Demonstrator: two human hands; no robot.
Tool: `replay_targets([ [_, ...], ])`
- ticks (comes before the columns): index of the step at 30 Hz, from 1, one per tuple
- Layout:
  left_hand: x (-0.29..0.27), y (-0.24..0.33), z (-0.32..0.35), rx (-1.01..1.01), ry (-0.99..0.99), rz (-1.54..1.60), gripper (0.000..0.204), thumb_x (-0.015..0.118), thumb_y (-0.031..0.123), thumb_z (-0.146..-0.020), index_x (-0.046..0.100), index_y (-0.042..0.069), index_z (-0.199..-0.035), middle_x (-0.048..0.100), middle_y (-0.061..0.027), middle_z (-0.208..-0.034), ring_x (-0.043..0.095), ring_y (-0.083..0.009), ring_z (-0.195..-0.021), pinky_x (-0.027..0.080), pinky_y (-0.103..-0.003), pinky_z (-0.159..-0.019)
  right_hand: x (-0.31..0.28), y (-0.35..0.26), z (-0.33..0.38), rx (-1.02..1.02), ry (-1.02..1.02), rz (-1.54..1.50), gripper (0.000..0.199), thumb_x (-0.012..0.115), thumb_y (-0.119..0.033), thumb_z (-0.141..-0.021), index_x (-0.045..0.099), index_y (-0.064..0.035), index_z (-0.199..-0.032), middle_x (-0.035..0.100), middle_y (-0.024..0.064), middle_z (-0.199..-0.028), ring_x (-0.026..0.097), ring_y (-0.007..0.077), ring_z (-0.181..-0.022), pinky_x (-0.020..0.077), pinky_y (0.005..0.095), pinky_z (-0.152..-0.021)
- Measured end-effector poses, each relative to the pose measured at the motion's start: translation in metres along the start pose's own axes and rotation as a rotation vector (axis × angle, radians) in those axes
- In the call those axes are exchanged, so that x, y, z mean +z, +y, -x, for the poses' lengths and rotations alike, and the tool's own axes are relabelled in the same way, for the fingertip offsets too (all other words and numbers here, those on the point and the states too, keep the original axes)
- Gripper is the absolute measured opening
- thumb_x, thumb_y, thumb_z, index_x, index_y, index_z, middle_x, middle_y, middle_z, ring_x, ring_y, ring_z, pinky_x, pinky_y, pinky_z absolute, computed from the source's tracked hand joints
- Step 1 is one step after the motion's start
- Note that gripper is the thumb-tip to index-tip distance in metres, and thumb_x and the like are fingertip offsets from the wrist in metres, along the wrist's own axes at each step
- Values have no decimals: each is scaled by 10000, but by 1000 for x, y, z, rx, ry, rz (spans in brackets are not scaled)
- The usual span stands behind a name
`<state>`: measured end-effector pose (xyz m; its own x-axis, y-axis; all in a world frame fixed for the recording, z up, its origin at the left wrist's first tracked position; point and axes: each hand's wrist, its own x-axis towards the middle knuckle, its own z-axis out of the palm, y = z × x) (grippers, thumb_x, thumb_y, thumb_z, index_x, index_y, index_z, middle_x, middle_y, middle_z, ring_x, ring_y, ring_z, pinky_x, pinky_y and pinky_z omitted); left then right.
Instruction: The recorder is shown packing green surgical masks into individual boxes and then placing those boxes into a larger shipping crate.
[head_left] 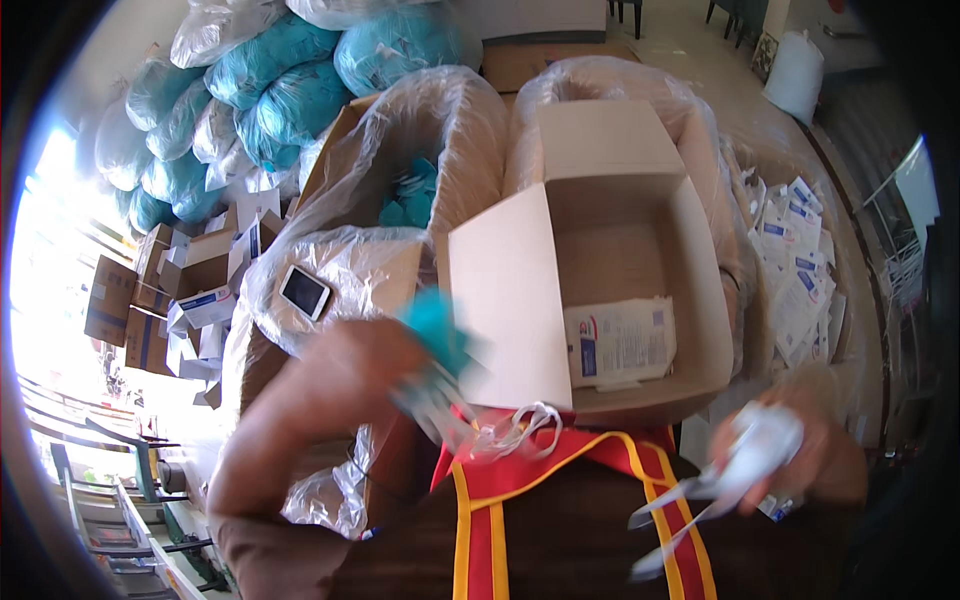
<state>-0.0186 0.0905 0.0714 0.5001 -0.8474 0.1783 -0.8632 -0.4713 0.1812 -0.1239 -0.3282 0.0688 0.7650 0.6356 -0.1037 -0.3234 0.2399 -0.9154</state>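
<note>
My left hand (365, 360) is closed on a soft teal item (438, 330), blurred by motion, over the left flap of the open carton. Thin white cords (530, 428) trail from about this hand and lie over the red and yellow apron (610, 452). Out to the right, my right hand (815, 455) grips a crumpled white item (765, 440) with pale strips dangling from it; blur hides its exact kind. Between the hands stands the open cardboard carton (645, 235), with white printed packets (622, 342) lying flat on its bottom.
A plastic-lined box (470, 130) holds teal pieces (410, 195) behind my left hand. A phone (305, 293) rests on plastic-covered cardboard. White packets (800, 260) fill a lined container at right. Stuffed teal and white bags (300, 105) pile up far left, above open small boxes (205, 280).
</note>
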Motion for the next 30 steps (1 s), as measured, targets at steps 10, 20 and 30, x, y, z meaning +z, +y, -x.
replay_targets([
  [10,-12,19,-86,19,275,-464,197,670,94,-680,502,96,-783,501,-55,-737,571,-248,-704,480,-374,-578,-58,35,-125,-59,279,-32,444,722,-264,-871,562,-7,-1196,643,85,-1059,629,132,-886,520,275,-729],
  [20,-6,28,-127,24,299,-497,150,646,89,-700,518,84,-778,547,-76,-751,609,-260,-724,500,-364,-597,1,42,-156,91,-124,202,487,762,-243,-833,581,-25,-1230,635,54,-1124,602,142,-1027,474,306,-892],
  [30,88,26,-96,59,38,482,381,764,192,-666,618,64,-993,643,-110,-878,638,-353,-824,508,-406,-686,27,23,-117,-625,-188,746,154,748,-146,-825,711,-96,-966,601,124,-1177,538,337,-1164,389,425,-1052],
])
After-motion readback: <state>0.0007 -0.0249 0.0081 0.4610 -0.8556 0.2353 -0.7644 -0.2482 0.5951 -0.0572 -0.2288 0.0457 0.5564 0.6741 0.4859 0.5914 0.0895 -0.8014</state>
